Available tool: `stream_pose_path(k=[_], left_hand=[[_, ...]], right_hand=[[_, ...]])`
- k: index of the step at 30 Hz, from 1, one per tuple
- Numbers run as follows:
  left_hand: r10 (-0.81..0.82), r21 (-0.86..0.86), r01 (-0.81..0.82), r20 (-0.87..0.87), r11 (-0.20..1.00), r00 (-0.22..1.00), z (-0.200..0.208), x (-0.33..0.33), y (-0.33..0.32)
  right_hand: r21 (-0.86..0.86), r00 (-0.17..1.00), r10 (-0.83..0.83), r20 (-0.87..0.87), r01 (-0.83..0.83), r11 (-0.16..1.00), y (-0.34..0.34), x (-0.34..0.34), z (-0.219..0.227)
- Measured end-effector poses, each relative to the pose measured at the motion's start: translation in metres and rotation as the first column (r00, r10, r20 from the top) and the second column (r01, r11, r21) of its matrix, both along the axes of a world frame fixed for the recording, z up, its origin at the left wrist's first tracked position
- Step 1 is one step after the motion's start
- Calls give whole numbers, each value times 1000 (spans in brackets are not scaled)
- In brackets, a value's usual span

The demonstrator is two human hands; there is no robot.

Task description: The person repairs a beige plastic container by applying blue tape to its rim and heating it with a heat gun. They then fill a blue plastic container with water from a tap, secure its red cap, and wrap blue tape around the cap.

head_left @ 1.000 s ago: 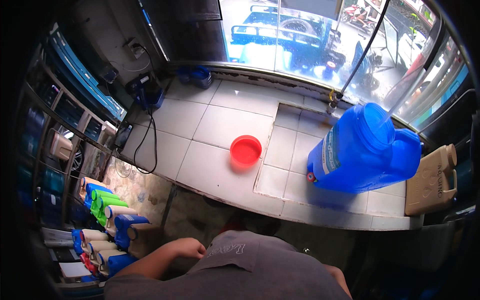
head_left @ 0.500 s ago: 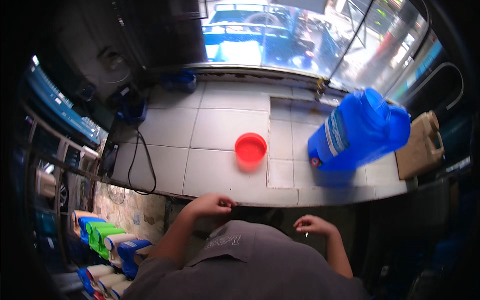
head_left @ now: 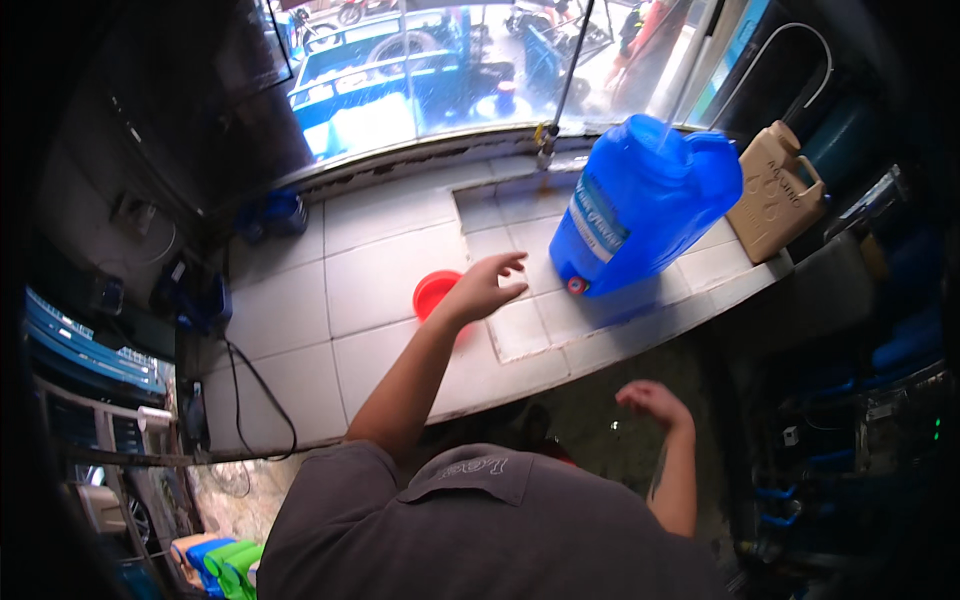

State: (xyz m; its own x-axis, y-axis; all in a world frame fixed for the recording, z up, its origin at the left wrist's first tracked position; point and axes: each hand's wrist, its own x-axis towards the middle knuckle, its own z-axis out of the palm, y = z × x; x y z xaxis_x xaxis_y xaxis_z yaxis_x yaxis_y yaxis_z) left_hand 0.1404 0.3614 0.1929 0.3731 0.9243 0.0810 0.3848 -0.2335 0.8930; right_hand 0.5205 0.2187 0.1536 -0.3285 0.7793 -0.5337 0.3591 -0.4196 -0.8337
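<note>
My left hand is stretched out over the white tiled counter, its thumb and fingers apart with nothing in them. It is nearest to a large blue water jug, whose small red spout is just to the right of my fingers. The jug stands upright in the recessed part of the counter, apart from my hand. Below my left wrist sits a red plastic bowl, partly hidden by my hand and forearm. My right hand hangs in front of the counter edge, fingers loosely bent and apart, holding nothing I can see.
A tan jug stands behind the blue one at the right end. A tap is at the back edge under the window. Dark blue items and a black cable lie at the left. Several coloured jugs stand at lower left.
My left hand has moved from the counter's front edge up and right, over the bowl toward the blue jug. My right hand has risen slightly. The whole view has turned to the right.
</note>
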Motion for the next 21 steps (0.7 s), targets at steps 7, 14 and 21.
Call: stream_pose_path(k=[7, 14, 21], left_hand=[[242, 143, -242, 20, 960, 970, -17, 52, 187], [423, 202, -381, -236, 902, 875, -26, 84, 315], [449, 264, -389, -229, 883, 864, -34, 95, 362]], right_hand=[[-318, 936, -233, 264, 312, 895, -186, 102, -49], [-225, 421, -905, 62, 889, 399, -296, 54, -70], [-219, 511, -790, 339, 859, 462, -259, 92, -66]])
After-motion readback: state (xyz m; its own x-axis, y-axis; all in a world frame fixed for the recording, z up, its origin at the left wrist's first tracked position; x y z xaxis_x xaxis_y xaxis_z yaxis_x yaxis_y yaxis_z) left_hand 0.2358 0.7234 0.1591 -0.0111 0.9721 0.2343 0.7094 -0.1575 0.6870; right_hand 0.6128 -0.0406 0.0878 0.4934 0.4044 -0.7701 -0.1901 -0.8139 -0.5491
